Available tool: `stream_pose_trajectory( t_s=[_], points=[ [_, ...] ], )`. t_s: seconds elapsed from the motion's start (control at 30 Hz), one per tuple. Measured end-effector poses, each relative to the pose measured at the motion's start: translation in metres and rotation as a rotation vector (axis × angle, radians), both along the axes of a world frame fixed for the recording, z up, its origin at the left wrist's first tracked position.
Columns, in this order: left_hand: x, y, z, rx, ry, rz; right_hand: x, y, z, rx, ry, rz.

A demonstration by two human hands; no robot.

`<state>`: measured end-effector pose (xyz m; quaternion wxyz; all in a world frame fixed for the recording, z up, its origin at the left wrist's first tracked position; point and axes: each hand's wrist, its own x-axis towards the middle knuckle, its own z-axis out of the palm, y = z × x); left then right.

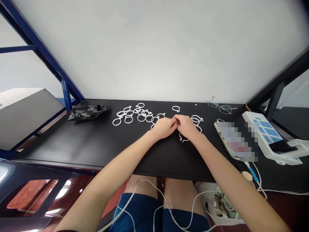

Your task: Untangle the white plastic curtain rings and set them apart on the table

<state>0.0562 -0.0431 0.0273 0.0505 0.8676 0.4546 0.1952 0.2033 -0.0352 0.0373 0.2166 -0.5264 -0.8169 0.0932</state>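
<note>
My left hand (164, 127) and my right hand (185, 125) meet over the middle of the black desk (96, 141). Their fingertips are pinched together, and whatever lies between them is hidden. Thin white plastic rings (128, 120), each with a small knob at its joint, spread in a loose group left of my left hand. Some are partly covered by that hand. Beside and under my right hand lie a few more white rings (196, 118), and at least one there has its joint undone. Just behind my hands rests a single white ring (176, 109).
A crumpled black plastic bag (88, 112) lies at the left. Eyeglasses (220, 106) are at the back right, near a phone (235, 141) and a white power strip (270, 137). White cables (169, 209) hang across my lap. Blue metal frame posts (48, 54) stand left.
</note>
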Motion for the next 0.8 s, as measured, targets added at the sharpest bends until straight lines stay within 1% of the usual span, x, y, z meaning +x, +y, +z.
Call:
stream_pose_trajectory(
  t_s=[0.8],
  points=[
    [0.0002, -0.0008, 0.0009, -0.02, 0.007, 0.008, -0.0001, 0.0007, -0.0007, -0.014, -0.026, -0.015]
  ],
)
